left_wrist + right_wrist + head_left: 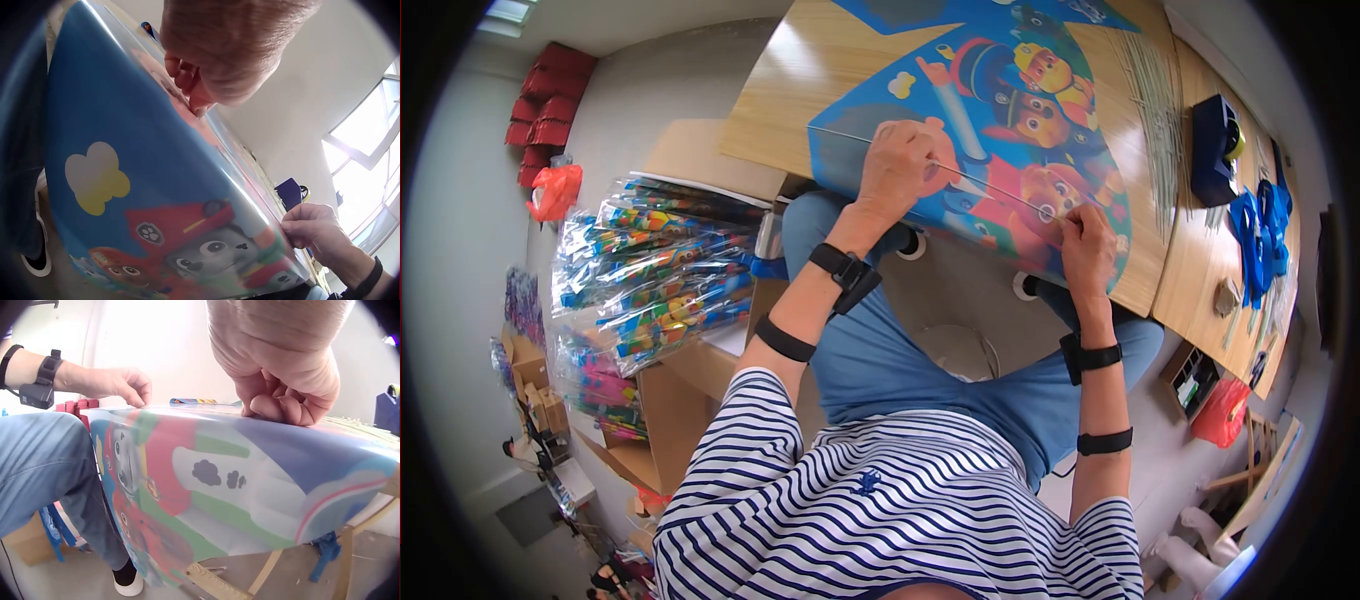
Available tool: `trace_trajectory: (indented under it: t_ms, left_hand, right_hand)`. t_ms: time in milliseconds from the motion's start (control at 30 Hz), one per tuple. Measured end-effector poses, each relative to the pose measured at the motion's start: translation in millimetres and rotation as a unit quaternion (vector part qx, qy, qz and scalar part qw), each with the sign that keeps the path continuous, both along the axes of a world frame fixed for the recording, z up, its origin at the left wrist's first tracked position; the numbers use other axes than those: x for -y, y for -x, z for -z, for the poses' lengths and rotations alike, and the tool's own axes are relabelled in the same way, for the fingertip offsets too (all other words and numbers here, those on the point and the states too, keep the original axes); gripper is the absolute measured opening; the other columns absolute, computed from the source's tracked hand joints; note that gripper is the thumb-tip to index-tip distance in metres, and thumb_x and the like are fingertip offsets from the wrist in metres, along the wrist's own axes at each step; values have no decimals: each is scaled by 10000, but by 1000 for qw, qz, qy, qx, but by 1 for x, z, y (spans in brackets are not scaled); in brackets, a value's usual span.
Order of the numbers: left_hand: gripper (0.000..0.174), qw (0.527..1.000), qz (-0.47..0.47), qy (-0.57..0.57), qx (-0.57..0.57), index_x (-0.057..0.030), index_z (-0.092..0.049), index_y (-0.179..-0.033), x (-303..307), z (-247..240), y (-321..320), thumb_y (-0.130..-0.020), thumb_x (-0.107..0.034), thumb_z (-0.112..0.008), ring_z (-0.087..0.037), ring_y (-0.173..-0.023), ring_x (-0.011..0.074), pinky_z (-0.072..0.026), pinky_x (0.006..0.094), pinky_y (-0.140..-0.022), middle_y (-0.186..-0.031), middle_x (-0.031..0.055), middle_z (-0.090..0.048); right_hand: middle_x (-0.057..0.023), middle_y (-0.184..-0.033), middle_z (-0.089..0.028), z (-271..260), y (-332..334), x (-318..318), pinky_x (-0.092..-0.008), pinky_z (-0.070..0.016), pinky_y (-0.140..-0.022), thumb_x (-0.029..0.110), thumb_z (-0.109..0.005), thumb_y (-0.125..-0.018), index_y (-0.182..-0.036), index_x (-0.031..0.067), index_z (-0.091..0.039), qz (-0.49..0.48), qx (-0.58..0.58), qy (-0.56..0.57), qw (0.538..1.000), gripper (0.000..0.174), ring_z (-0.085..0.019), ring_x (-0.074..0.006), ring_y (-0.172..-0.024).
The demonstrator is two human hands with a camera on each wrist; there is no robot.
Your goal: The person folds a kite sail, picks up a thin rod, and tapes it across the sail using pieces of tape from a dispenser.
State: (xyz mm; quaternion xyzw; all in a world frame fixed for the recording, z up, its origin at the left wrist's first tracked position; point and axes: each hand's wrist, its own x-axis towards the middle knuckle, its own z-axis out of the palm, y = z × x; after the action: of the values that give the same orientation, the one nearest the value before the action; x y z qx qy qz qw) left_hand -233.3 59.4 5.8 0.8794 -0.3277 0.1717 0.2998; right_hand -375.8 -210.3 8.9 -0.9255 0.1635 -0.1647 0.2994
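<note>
A blue sheet (990, 110) printed with cartoon dogs lies on the wooden table, its near part hanging over the edge above the person's knees. Across it runs a thin pale rod (997, 188). The left hand (895, 165) pinches this rod with curled fingers, left of its middle. At the rod's right end, the thumb and finger of the right hand (1089, 250) pinch it close over the sheet. Both wrist views show the fingertips right at the sheet's upper surface; the hanging print (206, 487) fills the right wrist view below the hand.
Several loose thin rods (1152, 120) lie on the table's right side. Beyond them are a dark blue tape dispenser (1215, 150) and blue ribbon (1262, 235). Plastic-wrapped printed packs (675, 270) are piled on a cardboard box (675, 415) at the left. A red bag (1222, 412) hangs at the right.
</note>
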Motion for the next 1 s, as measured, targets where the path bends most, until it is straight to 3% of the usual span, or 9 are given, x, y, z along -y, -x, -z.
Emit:
trace_trajectory:
  t_ms: [133,267,367,467,567,667,967,1000]
  left_hand:
    - [136,1000,-21,-1,10,-107,-637,-840,2,-4,6,-737,-62,-713,-574,-1037,278,-451,440,-924,-1010,46,-639]
    - [248,1000,-7,-29,5,-117,-653,-967,-1,-8,9,-743,-134,-759,-555,-1118,266,-417,441,-998,-1110,42,-643]
    - [370,1000,14,-27,-5,-113,-653,-1077,2,-18,15,-742,-184,-792,-545,-1188,273,-384,443,-1052,-1235,54,-637]
    - [486,999,31,-41,-1,-93,-642,-1181,-1,-14,13,-742,-211,-813,-531,-1254,291,-371,447,-1078,-1341,78,-613]
    - [552,998,45,-54,-7,-63,-630,-1247,3,-14,11,-743,-184,-820,-529,-1275,321,-381,449,-1080,-1383,119,-598]
    - [584,996,52,-67,-20,-40,-621,-1259,4,-14,12,-727,-160,-831,-530,-1275,327,-372,450,-1084,-1372,154,-597]
    - [606,994,72,-71,-45,-18,-613,-1272,27,-13,12,-731,-190,-825,-518,-1287,321,-356,453,-1093,-1365,160,-597]
    - [599,994,76,-70,-48,-18,-613,-1273,29,-12,12,-739,-195,-820,-515,-1289,320,-357,452,-1093,-1369,154,-597]
  right_hand:
    - [-139,-855,-642,1,0,1,-438,-491,-695,30,-695,-796,-845,30,-621,-2,-5,-17,1000,89,-631,-355,-765]
    - [-142,-853,-642,-2,3,4,-441,-495,-675,44,-685,-814,-861,31,-634,6,6,-46,999,70,-636,-346,-758]
    - [-136,-954,-662,0,-1,19,-438,-508,-754,48,-662,-843,-977,41,-669,18,31,65,997,134,-643,-333,-856]
    - [-131,-1238,-637,-12,-16,33,-450,-480,-952,102,-632,-892,-1203,45,-651,-68,38,181,980,316,-594,-335,-1132]
    - [-101,-1506,-475,5,-23,55,-488,-341,-1144,196,-592,-953,-1412,52,-529,-117,-38,253,960,485,-417,-349,-1387]
    - [-83,-1603,-355,4,-21,62,-523,-246,-1203,291,-552,-995,-1482,72,-454,-121,-100,237,959,543,-305,-335,-1479]
    - [-48,-1627,-326,-1,-19,87,-535,-219,-1213,355,-535,-1008,-1511,96,-417,-115,-143,280,942,579,-276,-291,-1507]
    - [-78,-1597,-379,-3,-18,88,-531,-226,-1210,326,-561,-995,-1498,96,-443,-111,-128,272,947,565,-311,-301,-1490]
